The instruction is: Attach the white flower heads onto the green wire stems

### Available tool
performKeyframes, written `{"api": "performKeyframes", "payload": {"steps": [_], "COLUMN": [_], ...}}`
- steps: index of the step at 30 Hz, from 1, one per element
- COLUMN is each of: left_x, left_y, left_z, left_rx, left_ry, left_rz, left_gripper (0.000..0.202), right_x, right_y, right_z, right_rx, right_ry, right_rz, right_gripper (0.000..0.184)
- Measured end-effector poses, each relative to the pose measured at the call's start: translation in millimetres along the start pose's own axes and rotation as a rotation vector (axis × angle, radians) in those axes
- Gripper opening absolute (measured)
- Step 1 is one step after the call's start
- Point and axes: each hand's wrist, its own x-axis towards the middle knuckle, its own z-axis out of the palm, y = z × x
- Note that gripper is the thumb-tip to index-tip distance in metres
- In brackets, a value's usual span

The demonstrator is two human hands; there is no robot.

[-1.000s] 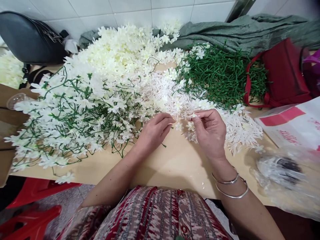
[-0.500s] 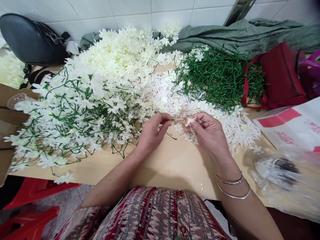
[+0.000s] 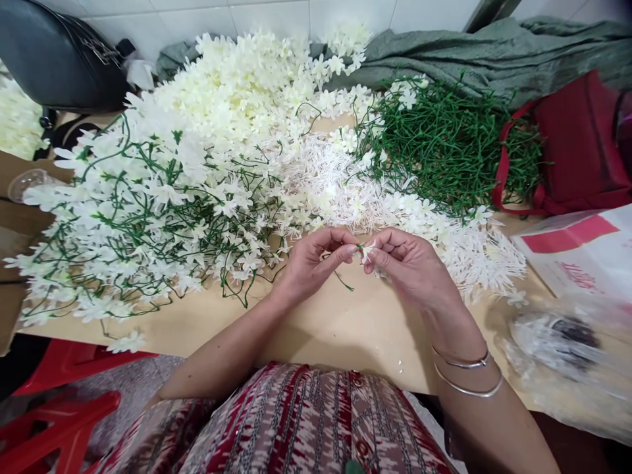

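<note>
My left hand [image 3: 316, 263] pinches a green plastic stem [image 3: 344, 282], whose loose end hangs below the fingers. Between thumb and fingertips, my right hand [image 3: 407, 266] holds a small white artificial flower [image 3: 367, 253]. The stem's tip and the flower's base meet between the two hands; the fingers partly cover where they touch. Behind my hands lies a heap of thin white stamen pieces [image 3: 326, 164]. To the left spreads a large pile of white flowers on green stems [image 3: 168, 217]. A tangle of bare green stems [image 3: 439, 145] lies at the back right.
Loose cream-white petals [image 3: 247, 85] are heaped at the back against a grey-green cloth [image 3: 444, 49]. A black bag [image 3: 64, 59] stands back left, a red bag [image 3: 577, 138] at right. A printed paper bag [image 3: 587, 250] and clear plastic bag [image 3: 567, 355] lie nearer. Red stools [image 3: 74, 421] stand below the table.
My hands have come together, bringing the white flower in my right hand against the stem tip in my left. The whole view has shifted slightly.
</note>
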Motion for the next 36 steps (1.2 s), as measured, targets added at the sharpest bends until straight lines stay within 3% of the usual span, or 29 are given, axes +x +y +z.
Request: {"api": "performKeyframes", "payload": {"steps": [7,12,27,36], "left_x": [0.5,-1.7,-1.7,-5.4], "left_y": [2.6,-6.1,-17.8,-14.7], "left_z": [-3.0,-2.1,0.3,4.3], "left_rx": [-0.004,-0.175,-0.217,-0.006], "left_ry": [-0.087,-0.138,-0.109,-0.017], "left_rz": [-0.057,-0.129,-0.142,-0.017], "left_gripper": [0.037,0.030,0.035,0.027], "right_x": [-2.0,-2.2,3.6,4.3], "right_y": [-2.4,2.8,1.7,5.9], "right_z": [-3.6,-1.8,0.2,-8.0], "right_rx": [0.003,0.052,0.029,0.096], "right_ry": [-0.076,-0.062,-0.063,-0.075], "right_rz": [0.071,0.122,0.129,0.166], "right_gripper": [0.033,0.032,0.037,0.036]}}
